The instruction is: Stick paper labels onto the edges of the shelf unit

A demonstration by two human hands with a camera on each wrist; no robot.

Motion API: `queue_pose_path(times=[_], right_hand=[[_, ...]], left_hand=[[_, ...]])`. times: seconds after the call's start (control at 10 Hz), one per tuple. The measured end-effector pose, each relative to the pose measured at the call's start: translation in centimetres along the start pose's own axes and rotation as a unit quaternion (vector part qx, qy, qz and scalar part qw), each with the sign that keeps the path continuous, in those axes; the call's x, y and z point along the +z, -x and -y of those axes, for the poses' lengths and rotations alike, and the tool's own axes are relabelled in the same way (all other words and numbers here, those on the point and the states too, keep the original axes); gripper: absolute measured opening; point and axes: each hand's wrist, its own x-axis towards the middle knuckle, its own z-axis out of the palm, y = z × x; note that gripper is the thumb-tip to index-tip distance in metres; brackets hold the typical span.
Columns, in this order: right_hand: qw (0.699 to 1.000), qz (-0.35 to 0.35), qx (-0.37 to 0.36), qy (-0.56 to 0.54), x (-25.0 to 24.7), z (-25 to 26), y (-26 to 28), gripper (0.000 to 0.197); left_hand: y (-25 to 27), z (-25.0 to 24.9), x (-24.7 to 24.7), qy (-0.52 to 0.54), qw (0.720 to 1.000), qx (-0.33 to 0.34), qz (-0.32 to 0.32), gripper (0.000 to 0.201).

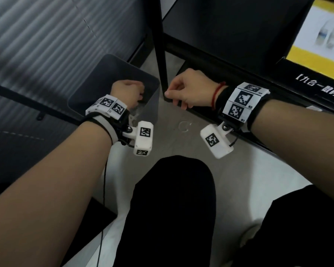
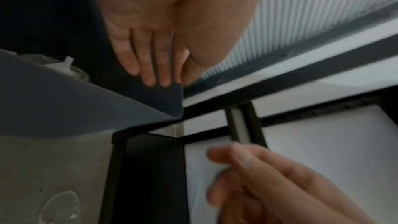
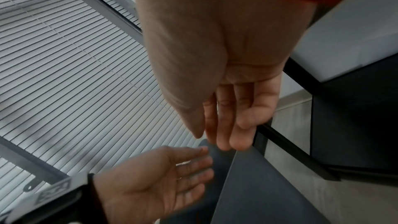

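The black shelf unit (image 1: pixel 160 45) stands ahead, with its upright post between my hands and a low rail (image 1: pixel 204 60) running right. My left hand (image 1: pixel 138 93) hovers over the mouth of a dark grey bin (image 1: pixel 96 89), fingers relaxed and palm bare in the right wrist view (image 3: pixel 189 168). My right hand (image 1: pixel 170 94) hangs just right of the post's foot, fingers loosely bent, thumb beside the index finger; I see nothing in it (image 3: pixel 217 135). A small white paper piece (image 1: pixel 314 108) sits at the shelf edge behind my right wrist.
White crumpled scraps (image 2: pixel 64 67) lie inside the bin. A black box with a yellow-and-white print (image 1: pixel 316 35) stands on the shelf at right. Slatted blinds (image 1: pixel 46 35) fill the left side. My knees, in black, are below on the pale floor (image 1: pixel 181 122).
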Motion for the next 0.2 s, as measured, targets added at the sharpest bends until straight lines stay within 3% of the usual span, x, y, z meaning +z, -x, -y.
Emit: queue_pose_path(times=[0.2], right_hand=[[0.997,-0.048,0.039,-0.043,-4.3,3.4,4.7,0.016]], left_hand=[[7.4,-6.2,0.7,-0.040,0.997,0.054,0.037,0.015]])
